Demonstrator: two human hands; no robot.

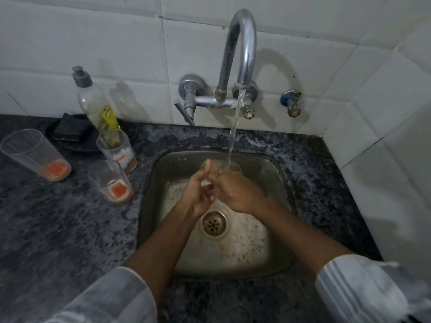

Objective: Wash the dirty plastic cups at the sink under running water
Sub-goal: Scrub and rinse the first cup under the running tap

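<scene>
Cup (227, 167) under water (234, 134); both hands' (198, 194) grip encloses it.

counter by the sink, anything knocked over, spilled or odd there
Nothing is knocked over or spilled. Three plastic cups stand upright on the counter left of the sink, each with orange residue at the bottom. The soap bottle only seems to lean, likely lens distortion.

So the fingers (211, 183) are met over the sink (275, 173), with the tap (240, 54) behind them. Three cups (109, 180) are stood on the desk (58, 229) to their left, soap bottle (98, 106) behind those.
</scene>
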